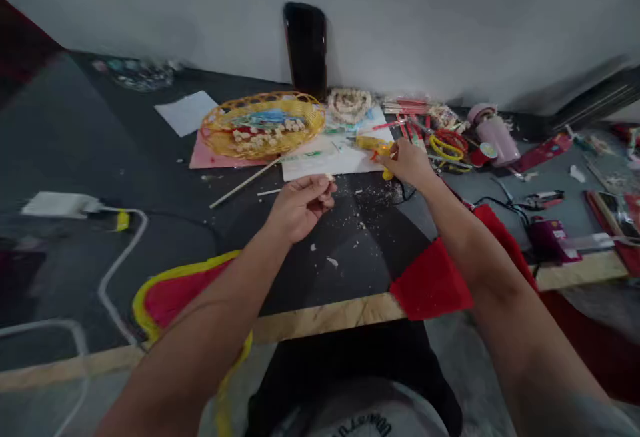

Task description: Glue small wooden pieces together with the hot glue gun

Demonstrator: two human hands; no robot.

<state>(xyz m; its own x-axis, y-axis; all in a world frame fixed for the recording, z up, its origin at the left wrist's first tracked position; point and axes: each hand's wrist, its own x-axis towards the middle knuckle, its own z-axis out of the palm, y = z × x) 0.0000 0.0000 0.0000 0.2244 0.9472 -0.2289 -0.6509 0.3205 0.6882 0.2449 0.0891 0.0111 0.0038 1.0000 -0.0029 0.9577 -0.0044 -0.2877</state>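
Left hand [303,207]: pinched closed on small pale piece [329,178], best held lightly by its edge. Right hand [409,162]: curled around yellow tool [369,143], best kept steady.

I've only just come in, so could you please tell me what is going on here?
A person is working at a dark table with both hands. The left hand pinches a small pale piece, while the right hand grasps a yellow tool. Behind them, a yellow basket holds more pale pieces, and crumbs lie scattered in front.
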